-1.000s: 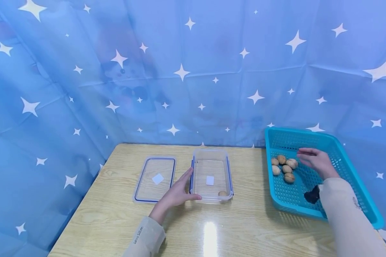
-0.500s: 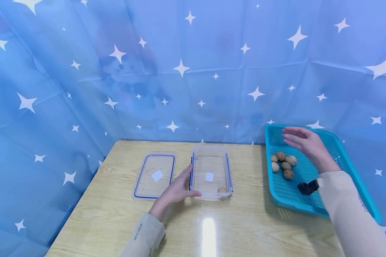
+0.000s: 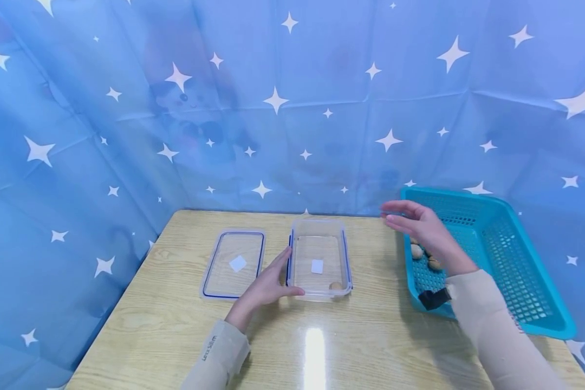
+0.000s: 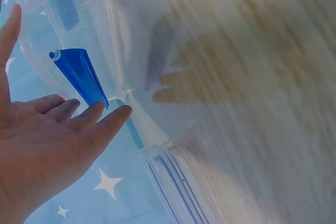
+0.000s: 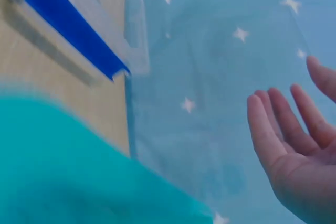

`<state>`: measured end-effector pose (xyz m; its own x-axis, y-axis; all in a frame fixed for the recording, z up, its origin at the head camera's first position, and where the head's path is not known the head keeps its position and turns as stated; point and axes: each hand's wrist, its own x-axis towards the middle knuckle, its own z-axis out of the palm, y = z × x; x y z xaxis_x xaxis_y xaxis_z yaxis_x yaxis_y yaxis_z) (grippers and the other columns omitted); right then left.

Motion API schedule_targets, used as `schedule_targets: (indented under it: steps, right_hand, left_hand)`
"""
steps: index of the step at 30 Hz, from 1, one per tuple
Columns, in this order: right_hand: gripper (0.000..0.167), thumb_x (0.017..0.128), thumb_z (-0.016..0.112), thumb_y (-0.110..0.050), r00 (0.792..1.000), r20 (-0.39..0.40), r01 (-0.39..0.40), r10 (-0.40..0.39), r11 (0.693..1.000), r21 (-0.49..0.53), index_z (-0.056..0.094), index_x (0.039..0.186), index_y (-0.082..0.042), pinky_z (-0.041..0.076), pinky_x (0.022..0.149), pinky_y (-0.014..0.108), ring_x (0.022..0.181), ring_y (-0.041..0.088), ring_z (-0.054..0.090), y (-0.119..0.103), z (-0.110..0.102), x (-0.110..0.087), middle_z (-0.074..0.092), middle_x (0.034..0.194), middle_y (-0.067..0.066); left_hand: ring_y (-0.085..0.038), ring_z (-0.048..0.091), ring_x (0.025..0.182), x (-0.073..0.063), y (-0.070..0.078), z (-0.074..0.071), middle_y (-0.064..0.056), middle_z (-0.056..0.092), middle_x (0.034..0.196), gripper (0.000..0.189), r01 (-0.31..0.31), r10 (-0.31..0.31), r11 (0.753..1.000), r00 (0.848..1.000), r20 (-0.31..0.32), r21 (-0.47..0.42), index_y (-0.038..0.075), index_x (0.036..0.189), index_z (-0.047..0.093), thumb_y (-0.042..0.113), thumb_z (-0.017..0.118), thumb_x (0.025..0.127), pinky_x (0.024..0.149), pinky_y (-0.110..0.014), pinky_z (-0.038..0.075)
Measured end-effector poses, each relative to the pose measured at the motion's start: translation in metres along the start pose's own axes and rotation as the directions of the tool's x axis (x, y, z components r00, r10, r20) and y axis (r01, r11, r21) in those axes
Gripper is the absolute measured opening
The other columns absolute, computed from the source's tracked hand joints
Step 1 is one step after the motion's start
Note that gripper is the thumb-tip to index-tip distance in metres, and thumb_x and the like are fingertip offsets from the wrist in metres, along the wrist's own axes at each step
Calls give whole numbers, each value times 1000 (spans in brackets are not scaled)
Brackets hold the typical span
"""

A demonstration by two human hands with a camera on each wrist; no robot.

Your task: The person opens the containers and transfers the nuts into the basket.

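Note:
My left hand (image 3: pixel 268 284) rests by the left side of a clear plastic food container (image 3: pixel 304 292), fingers stretched along the side and thumb at its near corner. In the left wrist view the fingers lie beside the blue clip (image 4: pixel 81 74). One walnut (image 3: pixel 336 286) sits in the container's near right corner. My right hand (image 3: pixel 426 230) is raised over the left rim of a turquoise basket (image 3: pixel 507 216). Its fingers are loosely bent, and the right wrist view shows no object in the palm (image 5: pixel 310 171). Walnuts (image 3: pixel 416 252) lie in the basket, partly hidden by that hand.
Left of the container a clear lid (image 3: pixel 231 279) with a blue seal lies flat on the wooden table (image 3: pixel 151 325). A blue curtain with white stars (image 3: pixel 331 135) hangs behind the table's back edge. A black wrist camera (image 3: pixel 434 299) hangs from the right cuff.
My right hand has risen out of the basket and moved left to its left rim. My left hand stays at the container. The head view has tilted slightly.

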<state>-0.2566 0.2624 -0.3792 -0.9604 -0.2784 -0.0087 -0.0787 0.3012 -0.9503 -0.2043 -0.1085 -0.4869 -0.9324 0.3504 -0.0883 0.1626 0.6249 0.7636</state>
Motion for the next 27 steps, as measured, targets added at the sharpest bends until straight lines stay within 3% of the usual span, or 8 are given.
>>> schedule_targets:
  steps: [7,12,15,21,27]
  right_hand:
    - [55,97,65,-36,993,113,-35,28,997,66,50,143,-11,54,98,19,124,3,59,15,43,10,55,144,4]
    - [56,98,65,-29,974,221,-81,47,986,149,48,144,-3,55,102,31,129,17,59,25,69,15,47,150,20]
    - [55,98,64,-26,959,276,-94,57,988,125,47,144,-1,52,106,41,129,22,59,29,82,17,48,149,22]
    - [52,100,61,-21,925,377,-89,51,992,84,46,144,0,50,108,48,137,35,50,28,102,19,47,150,22]
    - [44,102,55,-25,888,456,-67,60,998,0,50,143,-9,44,108,64,137,40,47,21,115,21,52,147,17]
  left_hand:
    - [-38,20,153,1,-1,-1,-11,12,169,109,-9,9,1000,1000,-4,-4,14,161,13,37,82,80,123,-59,22]
    - [-38,20,153,0,0,0,-10,12,169,109,-6,6,1000,1000,-1,-9,14,161,13,38,82,80,123,-59,22]
    - [-38,21,153,0,1,0,-10,12,169,110,-6,6,1000,1000,-5,-8,14,161,13,38,83,80,123,-59,23]
    - [-37,20,153,1,1,0,-10,13,169,110,-1,1,1000,1000,-13,-4,14,161,15,39,83,79,123,-58,22]
    - [-36,19,154,0,0,0,-9,13,169,110,6,-7,1000,1000,-9,-9,15,161,14,39,83,79,124,-58,22]
